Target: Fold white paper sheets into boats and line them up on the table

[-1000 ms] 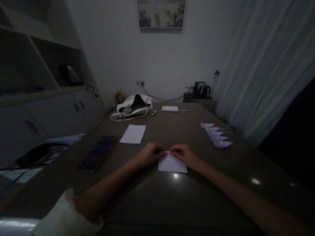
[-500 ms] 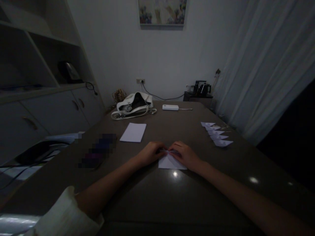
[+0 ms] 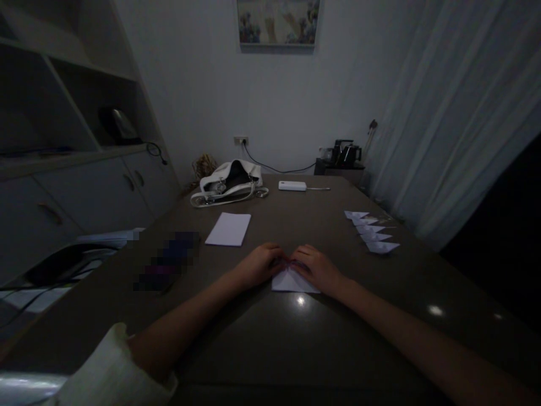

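A folded sheet of white paper (image 3: 291, 282) lies on the dark table in front of me, its wide edge towards me. My left hand (image 3: 262, 264) pinches its far left part, and my right hand (image 3: 316, 267) pinches its far right part. The fingertips of both hands nearly meet at the far point of the sheet, and they hide its upper portion. Beyond my left hand lies a stack of white paper (image 3: 229, 229). Off to the right, several folded paper boats (image 3: 372, 230) stand in a row.
A white handbag (image 3: 232, 179) and a white power bank (image 3: 292, 186) with a short cable lie at the table's far end. Something blurred out and dark (image 3: 169, 262) lies on the left. Cabinets (image 3: 93, 192) run along the left wall, a curtain (image 3: 448, 113) along the right.
Both hands keep their grip on the folded paper, with only a slight shift of the fingers at its far point. Everything else stays as it was.
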Available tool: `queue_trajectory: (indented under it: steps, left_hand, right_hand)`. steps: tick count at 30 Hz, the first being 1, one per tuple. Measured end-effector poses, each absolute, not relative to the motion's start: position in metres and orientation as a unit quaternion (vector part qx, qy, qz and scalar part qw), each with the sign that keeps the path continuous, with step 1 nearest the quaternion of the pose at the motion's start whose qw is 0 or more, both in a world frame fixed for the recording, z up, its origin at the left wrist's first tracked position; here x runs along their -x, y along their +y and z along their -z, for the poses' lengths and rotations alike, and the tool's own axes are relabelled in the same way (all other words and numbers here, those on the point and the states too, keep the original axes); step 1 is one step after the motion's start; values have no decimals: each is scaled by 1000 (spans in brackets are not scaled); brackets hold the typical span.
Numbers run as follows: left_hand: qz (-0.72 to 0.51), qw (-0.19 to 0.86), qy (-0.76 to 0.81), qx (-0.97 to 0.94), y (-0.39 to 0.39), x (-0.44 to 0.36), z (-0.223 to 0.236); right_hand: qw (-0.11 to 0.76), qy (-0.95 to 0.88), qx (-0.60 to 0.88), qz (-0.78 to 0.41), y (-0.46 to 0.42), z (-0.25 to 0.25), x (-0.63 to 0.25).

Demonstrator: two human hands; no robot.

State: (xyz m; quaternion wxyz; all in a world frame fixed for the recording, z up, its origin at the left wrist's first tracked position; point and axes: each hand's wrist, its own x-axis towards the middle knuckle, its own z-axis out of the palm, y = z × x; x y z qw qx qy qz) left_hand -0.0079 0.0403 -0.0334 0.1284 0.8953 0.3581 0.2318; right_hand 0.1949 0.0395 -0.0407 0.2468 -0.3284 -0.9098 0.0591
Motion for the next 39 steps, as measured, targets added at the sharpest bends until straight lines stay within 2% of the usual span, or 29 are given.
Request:
queue_trajectory:
  steps: [14, 24, 31, 39]
  left_hand:
    - [-201, 99, 361, -906, 41, 9, 35]
    - [-196, 97, 365, -905, 43, 11, 36]
    - [-187, 78, 360, -911, 41, 8, 33]
    - [-97, -11, 329, -939, 31, -1, 28]
  right_hand:
    - [213, -910, 356, -24, 39, 28, -196]
    - [76, -858, 506, -39, 33, -12, -230]
    - [51, -863, 500, -49, 24, -19, -223]
    - [20, -878, 478, 30, 12, -14, -202]
